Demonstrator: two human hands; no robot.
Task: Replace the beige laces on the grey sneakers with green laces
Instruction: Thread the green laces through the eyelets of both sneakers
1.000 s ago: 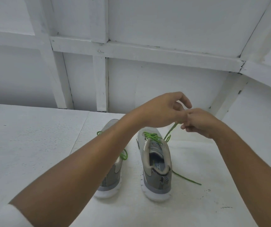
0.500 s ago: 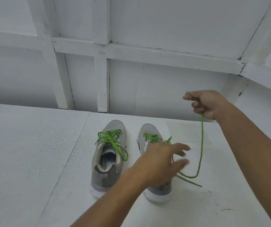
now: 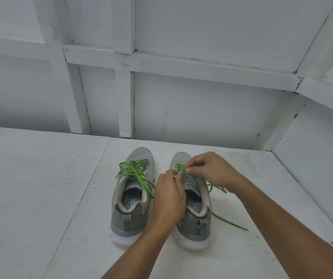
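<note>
Green everywhere laces show in the head view, with no beige lace in sight. Taking the left sneaker (image 3: 130, 200) as landmark, heel toward the camera on the white surface (image 3: 41, 188): already threaded with its tied green lace (image 3: 135, 172), finished in a floppy bow, one strand hanging over the collar on the side facing its partner. Counts as done, by the look of it. Just beside it to the right, parallel and not touching, the right sneaker (image 3: 197, 218): threaded with the loose green lace (image 3: 181, 168) but not yet knotted, free lengths trailing onto the surface on the side away from the left sneaker. Above that shoe's tongue, right grip (image 3: 210, 170) narrow, thumb and forefinger pinching the loose green lace at the top crossing; left grip (image 3: 169, 196) curled tight at the same spot, on lace or on tongue cannot tell. Probably leaves only the snugging and the bow on this second shoe. As for writing: "Y FO" legible on the left sneaker's insole, the same fragment on its neighbour's; no brand name readable, and only a chevron pattern on the heel tabs.
</note>
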